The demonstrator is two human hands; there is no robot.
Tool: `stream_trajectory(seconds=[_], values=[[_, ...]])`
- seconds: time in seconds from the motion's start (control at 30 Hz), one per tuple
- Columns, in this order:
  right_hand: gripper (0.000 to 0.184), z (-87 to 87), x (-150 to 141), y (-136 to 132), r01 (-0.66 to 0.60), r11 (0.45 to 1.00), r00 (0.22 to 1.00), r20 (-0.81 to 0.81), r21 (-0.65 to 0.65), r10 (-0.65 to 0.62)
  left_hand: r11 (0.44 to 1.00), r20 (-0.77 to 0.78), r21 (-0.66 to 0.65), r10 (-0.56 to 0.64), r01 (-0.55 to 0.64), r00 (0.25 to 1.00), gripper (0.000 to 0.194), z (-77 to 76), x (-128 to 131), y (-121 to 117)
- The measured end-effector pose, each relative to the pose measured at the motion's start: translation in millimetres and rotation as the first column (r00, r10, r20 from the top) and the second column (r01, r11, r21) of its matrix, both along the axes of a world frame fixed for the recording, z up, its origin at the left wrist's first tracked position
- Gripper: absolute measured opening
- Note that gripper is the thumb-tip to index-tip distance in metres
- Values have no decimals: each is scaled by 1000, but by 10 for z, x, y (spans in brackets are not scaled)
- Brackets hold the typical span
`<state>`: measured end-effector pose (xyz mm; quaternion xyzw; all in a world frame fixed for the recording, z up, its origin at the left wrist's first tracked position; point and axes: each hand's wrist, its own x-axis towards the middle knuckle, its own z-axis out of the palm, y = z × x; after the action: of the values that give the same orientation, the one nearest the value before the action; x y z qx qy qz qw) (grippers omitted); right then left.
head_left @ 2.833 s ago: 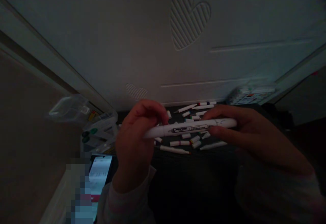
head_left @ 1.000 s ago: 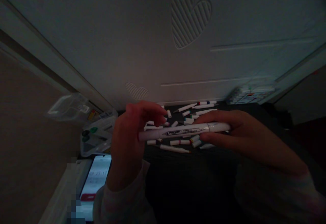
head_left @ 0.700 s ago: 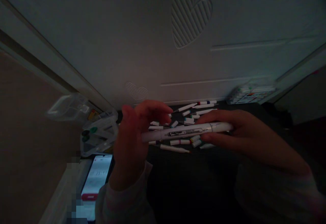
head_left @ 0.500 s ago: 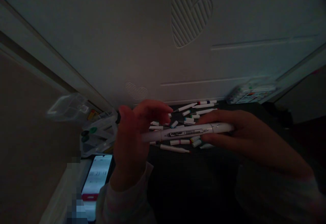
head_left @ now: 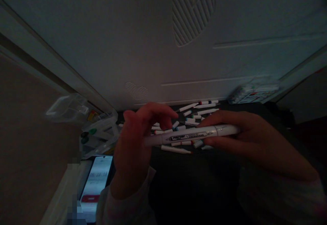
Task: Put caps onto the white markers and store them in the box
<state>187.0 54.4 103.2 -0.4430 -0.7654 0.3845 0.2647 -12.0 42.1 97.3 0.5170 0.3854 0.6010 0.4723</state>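
In dim light I hold a white marker (head_left: 190, 135) level in front of me, its black label facing up. My right hand (head_left: 245, 139) pinches its right end between thumb and fingers. My left hand (head_left: 135, 143) is at the marker's left end, fingers curled over it; whether they grip the end or a cap I cannot tell. Behind the hands, several loose white markers and caps (head_left: 196, 112) lie scattered on a dark surface.
A clear plastic case (head_left: 98, 136) with markers in it sits at the left, a loose clear lid (head_left: 67, 107) beside it. A lit phone (head_left: 95, 180) lies below the case. A second marker box (head_left: 252, 92) rests at the far right. A white panelled door stands behind.
The marker has stayed level between both hands, shifting slightly right and down. My left fingers have loosened and lifted a little above its left end.
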Motion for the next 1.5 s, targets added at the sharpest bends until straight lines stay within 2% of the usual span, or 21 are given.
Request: stream_trajectory(seconds=[0.4,0.5,0.7,0.87,1.17,1.5], values=[[10,20,0,-18,6,999,1000,3,46,-6,1000,3,-19,25,-25,1000,58,17,6,-41],[9,32,0,-25,14,999,1000,4,38,-14,998,-10,-54,26,-26,1000,56,22,7,-47],[14,37,-21,-21,23,1000,1000,4,-2,-23,1000,-23,-23,19,-19,1000,55,14,5,-36],[16,49,-12,-30,39,999,999,24,-5,-39,998,-11,-56,2,-3,1000,55,18,14,-29],[14,32,-16,-20,38,999,999,-5,-8,-38,1000,9,-1,30,-30,1000,55,-1,16,-27],[13,64,-23,-29,52,999,999,11,-6,-52,999,-44,24,30,-29,999,53,-11,8,-35]])
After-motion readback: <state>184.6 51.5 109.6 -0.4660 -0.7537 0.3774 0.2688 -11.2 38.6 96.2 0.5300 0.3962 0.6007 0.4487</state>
